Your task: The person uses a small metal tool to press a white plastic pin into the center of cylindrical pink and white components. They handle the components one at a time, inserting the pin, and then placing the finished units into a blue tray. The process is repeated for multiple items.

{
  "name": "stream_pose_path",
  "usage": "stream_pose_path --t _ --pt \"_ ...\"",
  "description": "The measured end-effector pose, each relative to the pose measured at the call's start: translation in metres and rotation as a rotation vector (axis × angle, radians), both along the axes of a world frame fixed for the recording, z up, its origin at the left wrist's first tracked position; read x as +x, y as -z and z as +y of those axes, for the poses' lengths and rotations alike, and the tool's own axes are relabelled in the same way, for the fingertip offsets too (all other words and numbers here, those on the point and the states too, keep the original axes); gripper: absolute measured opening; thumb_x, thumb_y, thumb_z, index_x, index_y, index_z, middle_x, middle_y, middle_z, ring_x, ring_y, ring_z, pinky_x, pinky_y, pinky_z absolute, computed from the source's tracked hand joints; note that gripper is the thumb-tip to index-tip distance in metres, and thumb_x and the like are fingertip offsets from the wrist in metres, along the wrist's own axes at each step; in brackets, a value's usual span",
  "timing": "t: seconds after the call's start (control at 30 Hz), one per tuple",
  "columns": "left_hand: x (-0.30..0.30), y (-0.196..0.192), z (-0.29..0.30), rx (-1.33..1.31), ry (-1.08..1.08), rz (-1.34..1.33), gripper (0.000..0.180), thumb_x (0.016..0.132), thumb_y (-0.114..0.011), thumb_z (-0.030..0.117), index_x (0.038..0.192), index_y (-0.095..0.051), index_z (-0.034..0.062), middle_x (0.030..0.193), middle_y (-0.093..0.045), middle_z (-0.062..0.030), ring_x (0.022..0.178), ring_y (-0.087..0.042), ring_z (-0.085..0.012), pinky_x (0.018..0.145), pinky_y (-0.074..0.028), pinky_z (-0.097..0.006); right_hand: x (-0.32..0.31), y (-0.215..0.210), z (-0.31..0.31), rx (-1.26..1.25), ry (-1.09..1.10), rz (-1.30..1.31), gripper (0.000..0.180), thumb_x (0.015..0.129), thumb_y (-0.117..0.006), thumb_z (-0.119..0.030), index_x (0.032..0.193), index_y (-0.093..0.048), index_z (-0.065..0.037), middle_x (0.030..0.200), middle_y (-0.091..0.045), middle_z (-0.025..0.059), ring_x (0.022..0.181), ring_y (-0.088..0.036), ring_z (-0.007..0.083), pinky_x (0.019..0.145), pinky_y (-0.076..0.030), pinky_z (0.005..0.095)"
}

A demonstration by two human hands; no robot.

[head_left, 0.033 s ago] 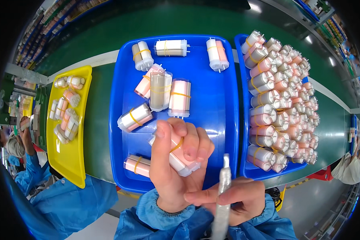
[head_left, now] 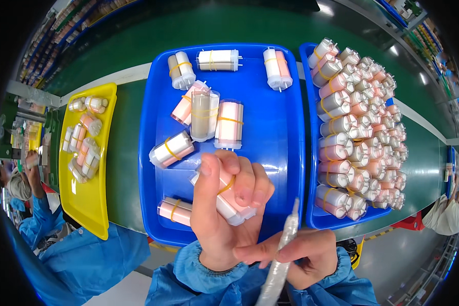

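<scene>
My left hand is over the near part of a blue tray, its fingers curled round a pink and white cylinder with a yellow rubber band. Part of that cylinder is hidden by the fingers. Just right of it, my right hand grips a slim silvery tool, wrapped and wrinkled like tape, with its narrow tip pointing up. The tool's lower end leaves the picture. Several similar banded cylinders lie in the tray, among them a grey and white one and a pink one.
At the right, a second blue tray is stacked with many banded cylinders. On the left stands a yellow tray with several smaller pieces. Both rest on a green table. Another person's blue sleeve shows at far left.
The silvery tool has tilted, its tip going right and its lower end left. My left hand and the cylinder stay almost the same. The other person's hand at far left has shifted slightly.
</scene>
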State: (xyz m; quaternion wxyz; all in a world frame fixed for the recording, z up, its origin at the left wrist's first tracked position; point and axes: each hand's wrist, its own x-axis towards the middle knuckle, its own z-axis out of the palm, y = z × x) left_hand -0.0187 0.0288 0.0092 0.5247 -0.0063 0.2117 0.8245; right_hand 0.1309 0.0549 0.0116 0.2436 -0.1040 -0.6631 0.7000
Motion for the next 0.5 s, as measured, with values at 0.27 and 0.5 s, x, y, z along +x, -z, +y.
stream_pose_path --t 0.27,0.5 --pt "0.004 -0.005 0.001 -0.006 0.113 0.097 0.036 0.1 -0.038 0.042 0.087 -0.048 0.0101 0.059 -0.04 0.0014 0.056 -0.035 -0.0113 0.055 -0.031 -0.027 0.005 -0.003 -0.013 -0.601 0.134 0.172 0.021 0.091 -0.048 0.006 0.104 -0.034 -0.002 0.084 -0.055 0.0165 0.065 -0.056 0.0125 0.062 -0.047 0.0249" --pt "0.002 -0.003 -0.002 0.015 0.14 0.085 0.041 0.1 -0.034 0.048 0.09 -0.048 0.0109 0.056 -0.039 0.003 0.053 -0.034 -0.0098 0.052 -0.031 -0.025 0.015 -0.01 -0.014 -0.438 -0.119 -0.292 0.035 0.095 -0.054 -0.013 0.122 -0.039 0.004 0.07 -0.057 0.0065 0.055 -0.049 0.0073 0.055 -0.039 0.0213"
